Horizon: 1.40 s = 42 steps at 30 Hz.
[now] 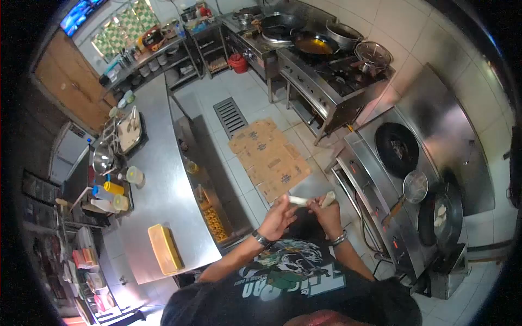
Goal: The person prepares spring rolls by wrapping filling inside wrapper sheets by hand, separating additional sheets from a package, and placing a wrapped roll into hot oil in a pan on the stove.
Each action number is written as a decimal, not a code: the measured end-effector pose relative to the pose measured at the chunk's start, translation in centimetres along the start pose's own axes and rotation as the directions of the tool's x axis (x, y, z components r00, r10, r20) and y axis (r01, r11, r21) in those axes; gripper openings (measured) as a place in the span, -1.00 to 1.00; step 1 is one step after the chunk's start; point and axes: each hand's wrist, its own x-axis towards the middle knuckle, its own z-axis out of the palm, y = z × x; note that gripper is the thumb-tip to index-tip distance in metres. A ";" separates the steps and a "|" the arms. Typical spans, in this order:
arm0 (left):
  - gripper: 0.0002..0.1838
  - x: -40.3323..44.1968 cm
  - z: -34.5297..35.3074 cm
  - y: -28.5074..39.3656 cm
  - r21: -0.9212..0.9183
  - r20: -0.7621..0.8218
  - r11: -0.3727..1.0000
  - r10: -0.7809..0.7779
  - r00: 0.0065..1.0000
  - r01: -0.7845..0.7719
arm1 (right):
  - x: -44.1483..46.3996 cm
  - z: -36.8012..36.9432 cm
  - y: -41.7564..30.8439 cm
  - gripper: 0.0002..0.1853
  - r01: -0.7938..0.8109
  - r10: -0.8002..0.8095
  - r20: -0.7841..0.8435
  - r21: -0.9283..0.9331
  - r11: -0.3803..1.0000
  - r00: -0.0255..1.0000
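Both my hands are raised in front of my chest, close together. The fingers of my left hand (278,219) are closed on one end of a pale, whitish strip (298,200). Its other end reaches my right hand (326,214), whose fingers are pinched. A second pale piece (328,199) sticks up from the right hand. What the pieces are is too small to tell. Below the hands, on the floor, lies flattened brown cardboard (272,157).
A steel counter (157,195) with a yellow tray (165,249) and several bottles stands on the left. To the right is a stove with a black pan (397,149), a strainer (415,186) and a wok (452,214) holding pale pieces. More burners stand ahead.
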 end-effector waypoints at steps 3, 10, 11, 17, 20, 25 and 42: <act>-0.35 2.3 -0.9 4.1 -0.036 -0.252 0.995 0.084 0.964 -0.096 | 11.0 -1.3 0.0 -0.72 0.012 -0.013 -0.002 -0.247 0.969 1.000; -0.39 6.6 -8.4 8.1 -0.089 -0.791 0.866 0.240 0.564 -0.493 | 47.4 -3.0 -4.9 -0.67 0.254 -0.374 -0.072 -0.616 0.746 0.924; -0.42 6.4 -9.5 7.4 -0.090 -0.846 0.841 0.218 0.486 -0.533 | 52.5 -3.1 -6.6 -0.66 0.277 -0.433 -0.098 -0.640 0.717 0.896; -0.43 4.0 -21.7 -6.9 0.174 -0.918 0.854 0.320 0.232 -0.491 | 77.4 -2.4 -14.0 -0.59 0.217 -0.560 -0.228 -0.757 0.616 0.796; -0.42 4.2 -17.8 -8.5 -0.049 -0.984 0.847 0.050 0.172 -0.529 | 85.9 -1.4 -12.1 -0.58 0.195 -0.559 -0.210 -0.792 0.578 0.802; -0.41 4.9 -15.2 -11.1 -0.168 -0.985 0.796 -0.117 0.125 -0.582 | 92.1 -0.5 -11.4 -0.45 0.059 -0.407 -0.220 -0.819 0.571 0.887; -0.35 5.5 -14.2 -21.5 0.542 -0.820 0.417 0.452 0.351 0.729 | 93.0 -3.1 -12.5 -0.62 0.045 -0.249 -0.024 -0.962 0.268 0.968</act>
